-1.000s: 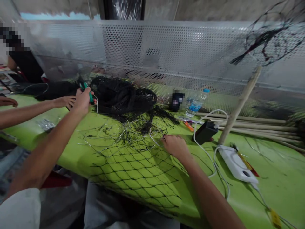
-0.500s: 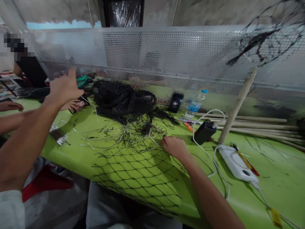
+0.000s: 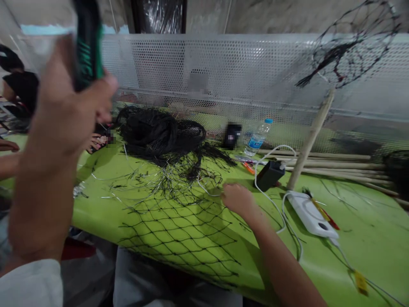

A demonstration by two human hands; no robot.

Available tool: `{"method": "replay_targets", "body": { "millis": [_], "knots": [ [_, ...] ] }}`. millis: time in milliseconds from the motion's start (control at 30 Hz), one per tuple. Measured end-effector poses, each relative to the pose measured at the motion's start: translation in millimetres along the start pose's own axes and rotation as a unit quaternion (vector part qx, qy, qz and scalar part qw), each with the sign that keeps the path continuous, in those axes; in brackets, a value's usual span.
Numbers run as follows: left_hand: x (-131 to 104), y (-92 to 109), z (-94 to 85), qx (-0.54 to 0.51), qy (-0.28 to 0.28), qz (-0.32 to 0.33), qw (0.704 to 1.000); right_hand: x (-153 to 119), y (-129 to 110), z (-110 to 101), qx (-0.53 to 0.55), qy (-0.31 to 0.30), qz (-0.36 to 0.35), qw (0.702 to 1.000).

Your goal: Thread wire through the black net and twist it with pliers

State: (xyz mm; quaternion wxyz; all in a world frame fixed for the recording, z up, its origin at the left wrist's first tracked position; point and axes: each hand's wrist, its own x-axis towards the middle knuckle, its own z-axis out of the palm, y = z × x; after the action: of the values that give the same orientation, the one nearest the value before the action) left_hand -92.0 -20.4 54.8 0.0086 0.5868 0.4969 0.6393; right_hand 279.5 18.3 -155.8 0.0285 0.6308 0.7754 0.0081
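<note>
Raised at the upper left, my left hand [image 3: 75, 89] is closed around a black and green tool [image 3: 87, 47] with green lettering, its top cut off by the frame. My right hand [image 3: 238, 198] rests on the green table [image 3: 361, 247], fingers curled at the end of a white cord [image 3: 207, 191]; whether it grips the cord is hard to tell. Black netting [image 3: 179, 230] with wide meshes spreads over the table's front edge, left of my right hand. Loose thin strands [image 3: 166, 179] lie behind the netting, and a black bundle of net [image 3: 156, 132] sits further back.
A water bottle [image 3: 256, 138], black box [image 3: 270, 175], white power bank [image 3: 311, 215] with cables and wooden sticks [image 3: 345, 165] lie at right. One stick [image 3: 311, 140] stands slanted. A perforated metal panel [image 3: 230, 64] runs behind. Another person's hand [image 3: 94, 142] is at left.
My left hand has come up and nearer the camera, now with the black and green tool in its grasp. My right hand has stayed by the cord. The view has shifted slightly.
</note>
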Motion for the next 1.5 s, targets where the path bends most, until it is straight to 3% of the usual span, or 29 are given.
{"method": "replay_targets", "body": {
  "millis": [33, 133, 200, 267, 300, 333, 400, 433, 500, 533, 600, 667, 767, 833, 900, 1000, 1067, 1167, 1200, 1267, 1500],
  "knots": [
    [-18, 8, 7.7, -0.041, -0.052, 0.035, 0.997, -5, 2, -6, 0.016, 0.003, 0.006, 1.0],
    [-70, 20, 39.2, -0.082, -0.192, 0.057, 0.976, -21, 3, -31, 0.085, 0.051, 0.012, 0.995],
    [-101, 18, 67.3, -0.095, -0.273, 0.068, 0.955, -31, -7, -47, 0.144, 0.095, -0.006, 0.985],
    [-127, 11, 99.3, -0.099, -0.327, 0.066, 0.937, -38, -26, -54, 0.269, 0.101, -0.065, 0.956],
    [-139, 7, 115.4, -0.102, -0.35, 0.073, 0.928, -39, -38, -53, 0.423, 0.088, -0.099, 0.896],
    [-151, 4, 130.2, -0.094, -0.364, 0.083, 0.923, -40, -49, -49, 0.578, 0.062, -0.115, 0.806],
    [-169, 0, 152.4, -0.074, -0.386, 0.095, 0.915, -36, -67, -37, 0.782, 0.065, -0.016, 0.62],
    [-176, -2, 158.0, -0.076, -0.395, 0.103, 0.91, -33, -71, -31, 0.803, 0.071, 0.012, 0.591],
    [-180, -11, 156.8, -0.087, -0.43, 0.152, 0.886, -25, -68, -21, 0.821, 0.086, 0.05, 0.562],
    [-177, -19, 150.3, -0.081, -0.448, 0.185, 0.871, -22, -62, -19, 0.821, 0.087, 0.055, 0.562],
    [-164, -48, 129.2, -0.012, -0.41, 0.22, 0.885, -16, -47, -19, 0.827, 0.08, 0.059, 0.553],
    [-143, -93, 103.7, 0.146, -0.371, 0.23, 0.888, -13, -34, -23, 0.833, 0.061, 0.049, 0.548],
    [-115, -169, 72.0, 0.217, -0.377, 0.198, 0.878, -13, -24, -29, 0.836, 0.024, 0.023, 0.548],
    [-105, -210, 59.6, 0.241, -0.379, 0.191, 0.873, -14, -23, -29, 0.832, 0.005, 0.008, 0.554],
    [-101, -234, 53.2, 0.255, -0.378, 0.195, 0.868, -14, -24, -27, 0.826, -0.006, -0.003, 0.563],
    [-99, -245, 49.7, 0.272, -0.354, 0.206, 0.871, -13, -26, -20, 0.817, -0.019, -0.018, 0.576],
    [-97, -246, 50.0, 0.291, -0.277, 0.195, 0.894, -12, -27, -15, 0.811, -0.03, -0.025, 0.583],
    [-88, -255, 58.4, 0.258, -0.09, 0.134, 0.953, -11, -29, -8, 0.799, -0.048, -0.036, 0.599],
    [-83, -260, 64.3, 0.223, -0.053, 0.111, 0.967, -11, -30, -7, 0.793, -0.053, -0.041, 0.605],
    [-69, -274, 80.8, 0.195, -0.058, 0.091, 0.975, -12, -31, -6, 0.783, -0.064, -0.052, 0.617],
    [-27, -313, 138.2, 0.223, -0.198, 0.076, 0.952, -15, -35, -7, 0.762, -0.113, -0.085, 0.632]
  ]
}}
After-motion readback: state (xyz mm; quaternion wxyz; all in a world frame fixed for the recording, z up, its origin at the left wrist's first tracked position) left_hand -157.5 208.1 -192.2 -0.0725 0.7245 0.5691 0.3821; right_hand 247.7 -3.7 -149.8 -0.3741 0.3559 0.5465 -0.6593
